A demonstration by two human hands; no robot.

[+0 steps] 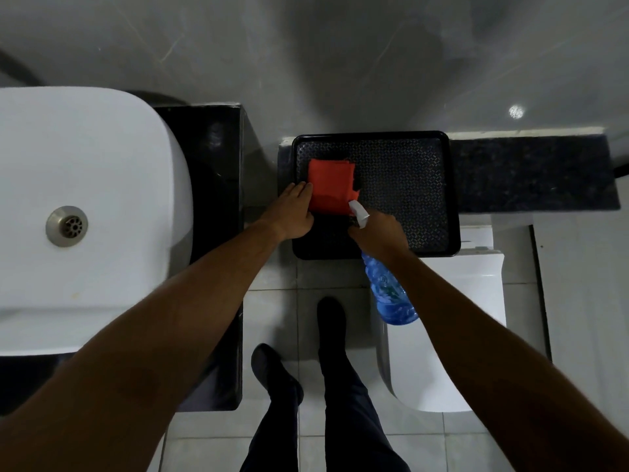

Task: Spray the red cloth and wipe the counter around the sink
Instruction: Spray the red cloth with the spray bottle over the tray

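Holding the spray bottle (388, 287) in your right hand (381, 233), fingers wrapped around its neck, white nozzle (357, 212) aimed at the near right corner of the red cloth (328, 189). The blue body of the bottle hangs down toward you, over the floor tiles (269, 301).

Your left hand (292, 212) lies flat, fingers extended, with the fingertips on the cloth's left edge, pinning it rather than gripping it.

The cloth is folded and sits in the left half of the black tray (408, 185), touching the tray floor. The right half of the tray is bare textured surface. The tray rests on a dark speckled ledge (531, 175) against the far wall, its near edge overhanging the ledge.

The white sink (85, 199) is on the left, well apart from the tray, with a metal drain (67, 226) in the basin. The black counter (214, 185) shows along the sink's right side and near edge. A floor gap separates counter and ledge.

A white toilet (442, 335) sits near right, below the tray. Your dark-trousered legs and shoes (306, 352) stand on the tiles between counter and toilet.
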